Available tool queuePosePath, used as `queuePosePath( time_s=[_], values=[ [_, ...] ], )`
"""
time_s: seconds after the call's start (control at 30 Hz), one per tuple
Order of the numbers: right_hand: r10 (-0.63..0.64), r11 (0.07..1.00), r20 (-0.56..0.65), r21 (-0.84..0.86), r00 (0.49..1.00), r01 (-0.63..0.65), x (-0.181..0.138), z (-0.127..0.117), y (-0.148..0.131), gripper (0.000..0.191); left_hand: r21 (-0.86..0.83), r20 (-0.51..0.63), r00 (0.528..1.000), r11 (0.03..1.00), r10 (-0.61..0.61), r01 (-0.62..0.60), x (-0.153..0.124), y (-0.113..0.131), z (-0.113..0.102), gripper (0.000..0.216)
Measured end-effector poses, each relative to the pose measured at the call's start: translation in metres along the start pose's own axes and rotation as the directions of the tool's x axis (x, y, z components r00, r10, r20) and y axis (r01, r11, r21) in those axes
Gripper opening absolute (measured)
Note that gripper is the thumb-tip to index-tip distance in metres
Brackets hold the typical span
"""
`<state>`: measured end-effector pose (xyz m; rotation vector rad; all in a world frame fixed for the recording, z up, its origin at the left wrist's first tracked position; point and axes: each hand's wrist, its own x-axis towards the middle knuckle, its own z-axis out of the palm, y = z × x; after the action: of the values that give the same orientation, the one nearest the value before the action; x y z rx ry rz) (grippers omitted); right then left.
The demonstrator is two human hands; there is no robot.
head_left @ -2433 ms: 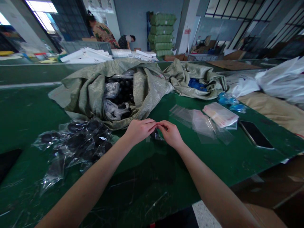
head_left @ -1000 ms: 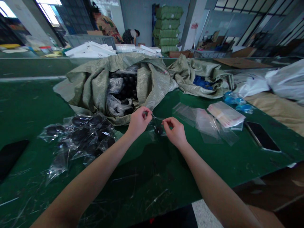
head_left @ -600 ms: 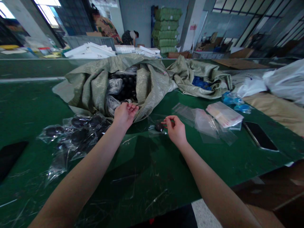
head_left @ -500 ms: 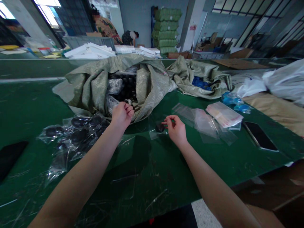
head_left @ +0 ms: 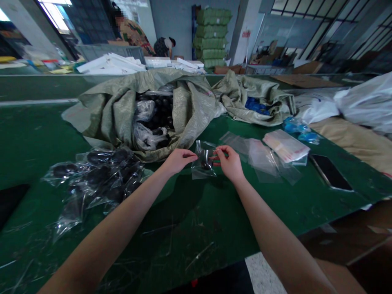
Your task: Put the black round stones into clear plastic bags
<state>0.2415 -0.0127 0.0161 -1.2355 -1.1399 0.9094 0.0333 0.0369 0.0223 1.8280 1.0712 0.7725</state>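
A small clear plastic bag [head_left: 200, 171] with a dark round piece [head_left: 207, 164] inside is stretched between my hands, just above the green table. My left hand [head_left: 180, 159] pinches the bag's left edge between thumb and fingertips. On the opposite side my right hand [head_left: 228, 162] is closed on the bag's right edge, fingertips beside the dark piece. Behind my left hand a woven sack [head_left: 196, 110] lies open, filled with black rounded pieces [head_left: 161, 110] and some crumpled clear plastic [head_left: 145, 136]. Left of my forearm lies a pile of clear bags with black pieces [head_left: 104, 173].
Flat clear bags [head_left: 260, 157] and a stack of bags [head_left: 286, 146] lie right of my right hand, near a phone [head_left: 330, 172]. A second sack [head_left: 272, 100] holds blue pieces. Blue bagged pieces [head_left: 309, 136] sit beyond. Two people are in the background.
My left hand has moved from the sack's opening down and right to the bag's left edge and pinches it. The bag is now raised and pulled taut; my right hand stays on it.
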Motion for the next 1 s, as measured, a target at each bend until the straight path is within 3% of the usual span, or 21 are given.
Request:
queuePosePath(
  time_s=[0.23, 0.47, 0.73, 0.9, 1.0],
  values=[
    [0.199, 0.963, 0.077, 0.170, 0.977, -0.209, 0.011, -0.008, 0.009, 0.015, -0.226, -0.064, 0.967, 0.947, -0.248, 0.228, -0.003, 0.002, 0.011, 0.024],
    [0.374, 0.915, 0.208, 0.073, 0.904, -0.396, 0.009, -0.009, 0.010, 0.005, -0.352, 0.004, 0.937, 0.876, -0.350, 0.329, -0.003, -0.002, 0.012, 0.022],
    [0.220, 0.975, 0.136, -0.041, 0.966, -0.217, 0.013, -0.004, 0.018, 0.014, -0.369, 0.005, 0.955, 0.887, -0.297, 0.278, -0.002, -0.003, 0.011, 0.023],
    [-0.088, 0.947, 0.024, -0.309, 0.996, 0.092, 0.008, -0.005, 0.007, 0.021, -0.334, -0.029, 0.966, 0.913, -0.258, 0.234, -0.004, 0.005, 0.011, 0.025],
    [-0.122, 0.922, -0.007, -0.372, 0.993, 0.110, 0.005, -0.006, 0.005, 0.023, -0.316, -0.050, 0.972, 0.927, -0.231, 0.204, -0.005, 0.009, 0.009, 0.028]
  ],
)
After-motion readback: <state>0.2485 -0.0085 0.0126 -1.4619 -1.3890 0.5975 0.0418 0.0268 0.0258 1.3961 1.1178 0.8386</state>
